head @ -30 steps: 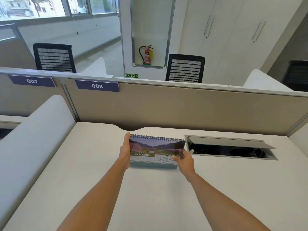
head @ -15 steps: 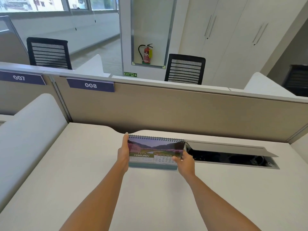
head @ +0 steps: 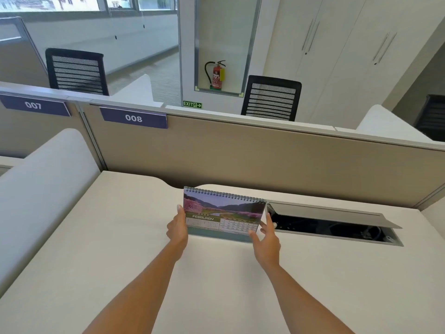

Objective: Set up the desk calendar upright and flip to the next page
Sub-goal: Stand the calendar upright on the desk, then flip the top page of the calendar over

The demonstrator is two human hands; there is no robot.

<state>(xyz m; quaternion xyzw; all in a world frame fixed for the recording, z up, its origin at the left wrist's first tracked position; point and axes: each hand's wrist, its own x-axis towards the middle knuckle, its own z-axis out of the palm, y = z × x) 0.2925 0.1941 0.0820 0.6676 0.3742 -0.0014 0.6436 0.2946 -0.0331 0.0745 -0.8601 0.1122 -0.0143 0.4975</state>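
**February page up, both hands at the calendar's ends**

While the spiral-bound desk calendar with a landscape photo and a green FEBRUARY grid stands upright on the smooth off-white bench, I see little crowding it. Just to its right, an open grey metal cable hatch is sunk into the bench, its flap raised toward the back and dark inside; the calendar's right end sits almost at the hatch's near corner. Behind runs a beige partition panel carrying purple plates numbered 007 and 008. A rounded white divider closes off the left side. Beyond the partition stand two black mesh-backed chairs, a red fire extinguisher in a glazed recess, and white cupboard doors.

The calendar is a wide, low tent shape, its wire coil along the top edge, a glossy page facing me and a teal card base below.

My left hand is clasped on the calendar's left edge, thumb up along the page side. My right hand is spread, fingers apart, the thumb tip touching the lower right corner; I cannot tell whether the other fingers touch. Both forearms reach straight ahead from the bottom of the view.
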